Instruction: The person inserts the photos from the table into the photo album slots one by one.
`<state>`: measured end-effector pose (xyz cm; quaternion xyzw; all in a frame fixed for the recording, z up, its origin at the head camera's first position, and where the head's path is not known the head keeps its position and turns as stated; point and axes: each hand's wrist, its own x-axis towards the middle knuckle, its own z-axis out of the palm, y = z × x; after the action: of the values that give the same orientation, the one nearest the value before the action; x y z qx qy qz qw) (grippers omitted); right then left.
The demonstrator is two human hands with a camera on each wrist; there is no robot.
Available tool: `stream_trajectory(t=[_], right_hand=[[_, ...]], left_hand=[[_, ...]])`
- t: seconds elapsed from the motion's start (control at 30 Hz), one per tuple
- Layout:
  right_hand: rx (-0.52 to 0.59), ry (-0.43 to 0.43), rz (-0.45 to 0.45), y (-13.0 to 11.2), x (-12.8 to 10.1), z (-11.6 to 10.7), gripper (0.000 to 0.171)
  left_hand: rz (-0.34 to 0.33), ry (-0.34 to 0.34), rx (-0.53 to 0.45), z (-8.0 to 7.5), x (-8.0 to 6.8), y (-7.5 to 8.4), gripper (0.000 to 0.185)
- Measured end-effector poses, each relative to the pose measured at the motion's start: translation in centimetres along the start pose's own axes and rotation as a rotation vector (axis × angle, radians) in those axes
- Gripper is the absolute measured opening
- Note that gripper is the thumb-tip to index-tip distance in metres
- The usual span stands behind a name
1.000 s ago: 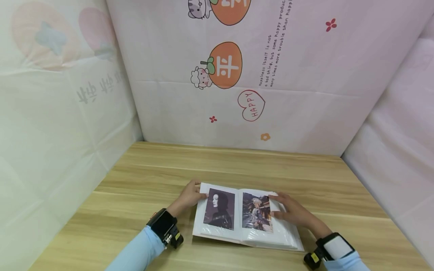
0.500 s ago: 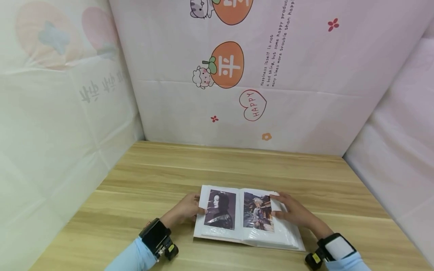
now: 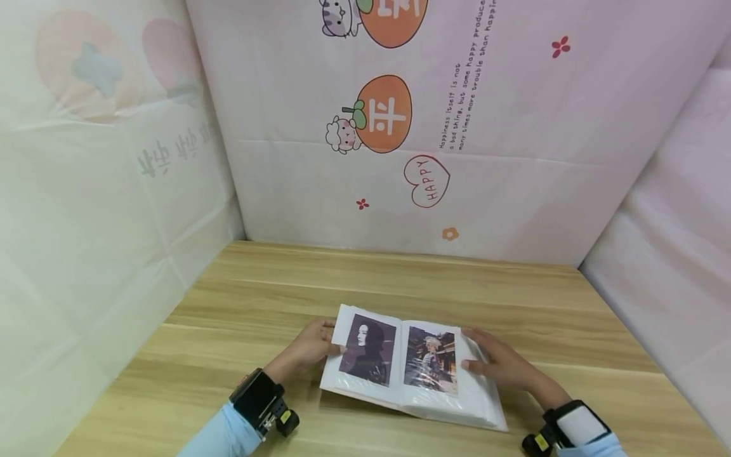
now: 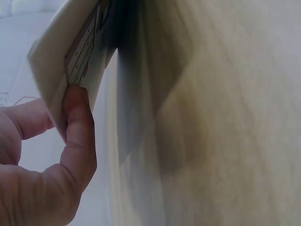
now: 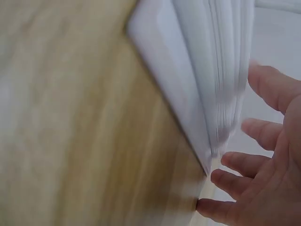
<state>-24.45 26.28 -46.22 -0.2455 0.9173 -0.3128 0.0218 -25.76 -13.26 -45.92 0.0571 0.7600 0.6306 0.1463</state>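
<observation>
Open photo album held at both edges, near the middle of the tabletop.

The left hand (image 3: 311, 348) pinches the left cover and page of the photo album (image 3: 408, 371) between thumb and fingers (image 4: 77, 136), lifting that side off the tabletop (image 3: 400, 279). The right hand (image 3: 502, 367) lies on the thick right-hand stack, fingers (image 5: 235, 181) loosely spread at the page edges (that view is blurred). The risk, as I judge it: the raised left side could slip from so narrow a pinch and drop shut, or the slick plastic sleeves could fan loose under the relaxed right hand.
</observation>
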Motion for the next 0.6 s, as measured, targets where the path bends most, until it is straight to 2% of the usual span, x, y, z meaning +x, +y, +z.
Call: stream_trajectory(t=[0.1, 0.37, 0.53, 0.6], right_hand=[[0.005, -0.044, 0.004, 0.8, -0.4, -1.0, 0.069], [-0.036, -0.055, -0.054, 1.2, -0.4, -1.0, 0.065], [-0.020, -0.071, -0.033, 1.0, -0.3, -1.0, 0.065], [-0.012, -0.077, -0.023, 0.9, -0.3, -0.9, 0.066]], left_hand=[[0.009, 0.026, -0.022, 0.4, -0.3, 0.4, 0.058], [0.022, 0.049, -0.011, -0.5, -0.7, 1.1, 0.056], [0.027, 0.055, -0.048, -0.4, -0.8, 1.3, 0.055], [0.052, 0.056, -0.071, -0.3, -0.9, 1.4, 0.053]])
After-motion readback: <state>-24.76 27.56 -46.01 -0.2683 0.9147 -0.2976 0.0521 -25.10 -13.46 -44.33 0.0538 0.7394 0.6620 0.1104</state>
